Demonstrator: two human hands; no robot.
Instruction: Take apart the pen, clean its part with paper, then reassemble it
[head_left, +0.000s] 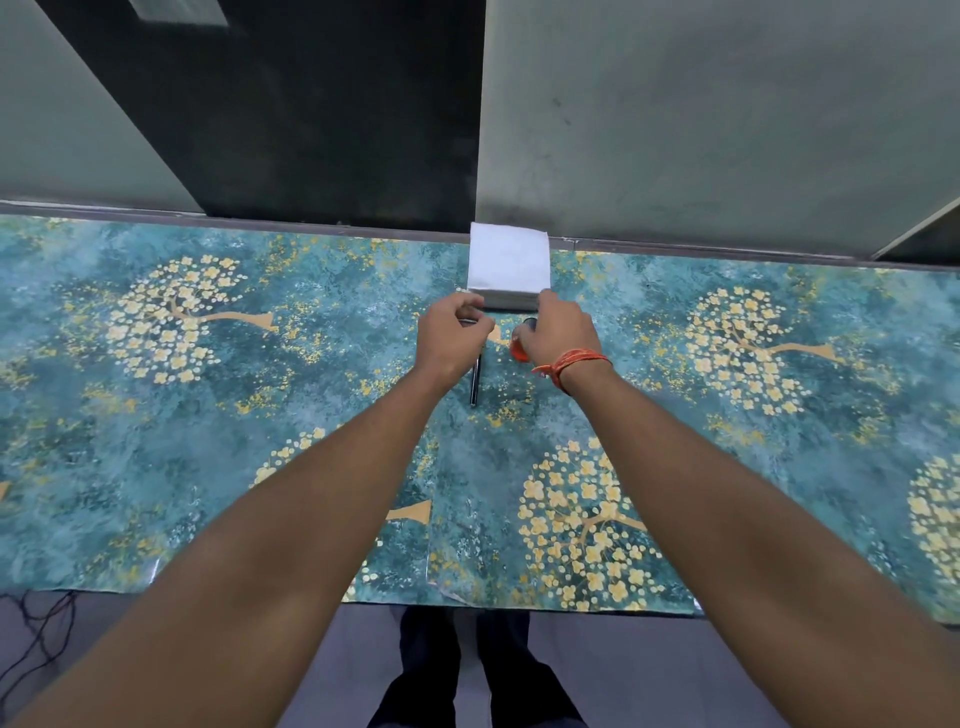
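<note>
1. Glossy teal tablecloth (156, 467) with gold floral print; grey wall behind.
2. White paper stack (508, 262), soft and square, at 12 o'clock.
3. Left hand (451, 332) curled, pinching near the stack's edge; what it grips is unclear.
4. Right hand (558, 332) curled over an orange translucent part (518, 349).
5. Dark slim pen barrel (475, 382) lies at 6 o'clock of left hand.
6. Judgement: pen apart, cleaning pending, reassembly left.

left hand (453, 332) curled, right hand (561, 332) curled

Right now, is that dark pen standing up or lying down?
Lying down. The pen rests flat on the table, partly hidden under the left hand.
</note>
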